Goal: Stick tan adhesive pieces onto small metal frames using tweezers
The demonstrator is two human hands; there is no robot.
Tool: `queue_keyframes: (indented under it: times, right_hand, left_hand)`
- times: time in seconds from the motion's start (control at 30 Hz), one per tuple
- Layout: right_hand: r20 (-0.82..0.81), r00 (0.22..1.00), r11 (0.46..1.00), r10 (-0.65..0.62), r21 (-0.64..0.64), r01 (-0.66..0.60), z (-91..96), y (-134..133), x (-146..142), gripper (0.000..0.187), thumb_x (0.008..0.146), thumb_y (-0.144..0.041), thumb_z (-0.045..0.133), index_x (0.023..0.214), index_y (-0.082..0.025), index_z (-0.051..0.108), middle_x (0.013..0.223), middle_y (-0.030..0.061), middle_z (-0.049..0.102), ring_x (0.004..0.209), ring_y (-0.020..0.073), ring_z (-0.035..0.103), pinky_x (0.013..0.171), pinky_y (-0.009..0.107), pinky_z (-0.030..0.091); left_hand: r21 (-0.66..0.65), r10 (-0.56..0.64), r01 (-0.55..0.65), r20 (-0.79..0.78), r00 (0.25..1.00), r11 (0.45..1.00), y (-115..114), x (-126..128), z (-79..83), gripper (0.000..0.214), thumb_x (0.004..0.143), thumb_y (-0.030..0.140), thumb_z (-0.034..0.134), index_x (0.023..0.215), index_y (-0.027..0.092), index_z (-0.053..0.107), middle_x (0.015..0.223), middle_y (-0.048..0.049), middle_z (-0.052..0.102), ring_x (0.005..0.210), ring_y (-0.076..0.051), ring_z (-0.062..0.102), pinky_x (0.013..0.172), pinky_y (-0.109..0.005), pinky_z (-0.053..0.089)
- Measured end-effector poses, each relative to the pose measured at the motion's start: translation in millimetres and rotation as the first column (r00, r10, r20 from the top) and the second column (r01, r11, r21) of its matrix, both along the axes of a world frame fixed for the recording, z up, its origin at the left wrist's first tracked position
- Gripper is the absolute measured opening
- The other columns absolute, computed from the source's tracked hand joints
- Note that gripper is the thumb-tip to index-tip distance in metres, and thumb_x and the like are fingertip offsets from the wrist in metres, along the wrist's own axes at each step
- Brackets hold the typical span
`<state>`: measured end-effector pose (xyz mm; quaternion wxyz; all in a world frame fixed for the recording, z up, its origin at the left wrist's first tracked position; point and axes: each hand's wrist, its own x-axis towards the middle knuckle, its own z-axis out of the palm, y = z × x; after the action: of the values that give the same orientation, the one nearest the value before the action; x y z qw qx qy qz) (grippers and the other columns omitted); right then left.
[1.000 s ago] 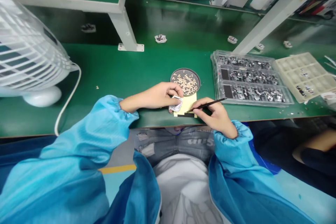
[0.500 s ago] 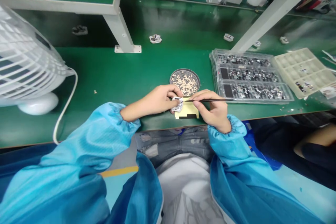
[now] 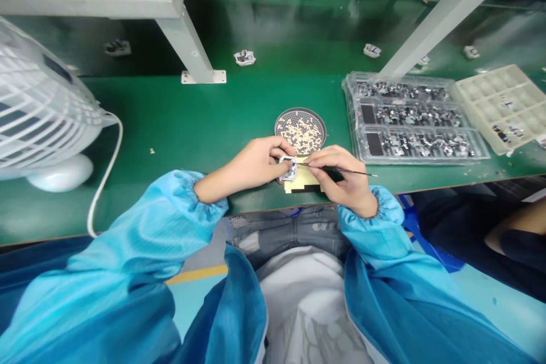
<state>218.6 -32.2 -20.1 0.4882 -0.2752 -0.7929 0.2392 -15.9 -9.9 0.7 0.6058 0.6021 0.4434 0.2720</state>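
Between the thumb and fingers of my left hand (image 3: pixel 264 162) is a small white plastic housing (image 3: pixel 290 168) with dark parts inside. My right hand (image 3: pixel 341 173) is closed round a thin dark pointed tool (image 3: pixel 356 172), held like a pen; its exact kind is hard to make out. The tool's tip reaches the right side of the housing. Under both hands lies a yellow sheet (image 3: pixel 301 181) with black patches. Just behind them stands a round dark dish (image 3: pixel 300 110) full of tiny beige pieces (image 3: pixel 301 129).
A clear tray (image 3: pixel 418 162) of small metallic parts stands to the right, beside a cream compartment box (image 3: pixel 503 82). At left are a white fan (image 3: pixel 42 108) and its cord (image 3: pixel 102 193). Metal posts (image 3: pixel 187 45) carry a shelf. Another person's arm (image 3: pixel 507 224) shows at far right.
The tool's rear end has tilted down towards me, while its tip stays at the housing. My left hand keeps its hold. The whole view has shifted slightly.
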Motion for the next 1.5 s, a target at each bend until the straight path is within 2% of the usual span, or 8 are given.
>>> queue_keyframes:
  times: [0.23, 0.37, 0.5, 0.67, 0.77, 0.97, 1.2, 1.5]
  right_hand:
    - [0.033, 0.999, 1.000, -0.009, -0.008, 0.009, 0.3, -1.2, -1.0, 0.026, 0.091, -0.010, 0.073, 0.111, -0.026, 0.072, 0.105, 0.0058, 0.080, 0.098, 0.0220, 0.076, 0.088, 0.042, 0.061]
    - [-0.030, 0.999, 0.995, -0.022, -0.094, 0.019, 1.9, -4.0, 0.5, 0.020, 0.091, -0.014, 0.074, 0.108, -0.025, 0.071, 0.101, 0.0069, 0.079, 0.097, 0.0231, 0.075, 0.088, 0.043, 0.062]
    - [-0.041, 0.999, 0.985, -0.019, -0.170, 0.012, 0.8, -5.9, 2.6, 0.018, 0.091, -0.016, 0.075, 0.107, -0.024, 0.071, 0.098, 0.0075, 0.078, 0.093, 0.0230, 0.074, 0.085, 0.042, 0.061]
    - [-0.024, 0.999, 0.987, -0.029, -0.160, 0.025, -1.0, -4.5, 1.1, 0.016, 0.092, -0.017, 0.075, 0.106, -0.024, 0.072, 0.098, 0.0065, 0.078, 0.092, 0.0221, 0.073, 0.085, 0.041, 0.060]
    - [-0.036, 0.999, 0.985, -0.012, -0.172, 0.006, -1.1, -3.9, 0.6, 0.015, 0.093, -0.016, 0.074, 0.106, -0.023, 0.072, 0.099, 0.0066, 0.078, 0.094, 0.0213, 0.074, 0.086, 0.040, 0.060]
    - [-0.154, 0.987, 0.952, 0.033, -0.296, -0.078, -2.4, -5.8, 3.5, 0.015, 0.093, -0.018, 0.075, 0.106, -0.023, 0.071, 0.106, 0.0082, 0.079, 0.103, 0.0230, 0.076, 0.094, 0.043, 0.062]
    - [-0.184, 0.983, 0.940, 0.001, -0.335, -0.064, -4.1, -6.3, 4.2, 0.011, 0.095, -0.023, 0.075, 0.105, -0.023, 0.071, 0.109, 0.0085, 0.079, 0.106, 0.0223, 0.076, 0.097, 0.044, 0.063]
    - [-0.229, 0.973, 0.941, -0.041, -0.335, -0.039, -4.1, -6.2, 6.3, 0.012, 0.093, -0.026, 0.078, 0.104, -0.023, 0.071, 0.105, 0.0074, 0.080, 0.105, 0.0234, 0.076, 0.097, 0.046, 0.063]
  left_hand:
    - [-0.008, 0.005, -0.005, -0.008, 1.000, 1.000, -0.8, 1.0, 2.2, 0.020, 0.083, 0.008, 0.073, 0.102, 0.012, 0.066, 0.080, -0.0035, 0.076, 0.057, -0.011, 0.069, 0.047, -0.015, 0.050]
    - [-0.022, -0.018, 0.017, -0.002, 1.000, 1.000, -0.3, 0.2, 4.9, 0.020, 0.084, 0.008, 0.071, 0.102, 0.012, 0.066, 0.079, -0.0024, 0.075, 0.058, -0.011, 0.069, 0.048, -0.016, 0.051]
    - [-0.008, -0.047, 0.048, 0.032, 0.998, 0.999, 1.3, -3.1, 6.9, 0.024, 0.082, 0.007, 0.070, 0.105, 0.012, 0.066, 0.085, -0.0035, 0.077, 0.066, -0.012, 0.073, 0.057, -0.019, 0.057]
    - [0.057, -0.072, 0.072, 0.003, 0.997, 0.996, 1.6, -6.2, 6.1, 0.033, 0.079, 0.008, 0.071, 0.112, 0.012, 0.067, 0.094, -0.0055, 0.078, 0.074, -0.014, 0.076, 0.061, -0.019, 0.056]
    - [0.069, -0.058, 0.059, -0.017, 0.998, 0.996, 1.0, -5.5, 6.3, 0.036, 0.077, 0.008, 0.072, 0.112, 0.012, 0.069, 0.096, -0.0054, 0.078, 0.075, -0.014, 0.076, 0.062, -0.019, 0.056]
    - [0.047, 0.029, -0.030, 0.022, 0.999, 0.998, 1.8, -3.6, 8.7, 0.035, 0.073, 0.008, 0.071, 0.108, 0.013, 0.071, 0.095, -0.0066, 0.079, 0.077, -0.016, 0.076, 0.068, -0.024, 0.062]
    - [0.098, 0.115, -0.116, 0.018, 0.993, 0.988, 1.7, -3.1, 9.9, 0.032, 0.076, 0.014, 0.075, 0.107, 0.013, 0.073, 0.098, -0.0080, 0.078, 0.077, -0.015, 0.074, 0.071, -0.025, 0.062]
    - [0.129, 0.108, -0.114, 0.051, 0.993, 0.985, 3.6, -4.2, 7.6, 0.032, 0.079, 0.015, 0.077, 0.110, 0.013, 0.072, 0.103, -0.0078, 0.077, 0.081, -0.015, 0.074, 0.075, -0.025, 0.062]
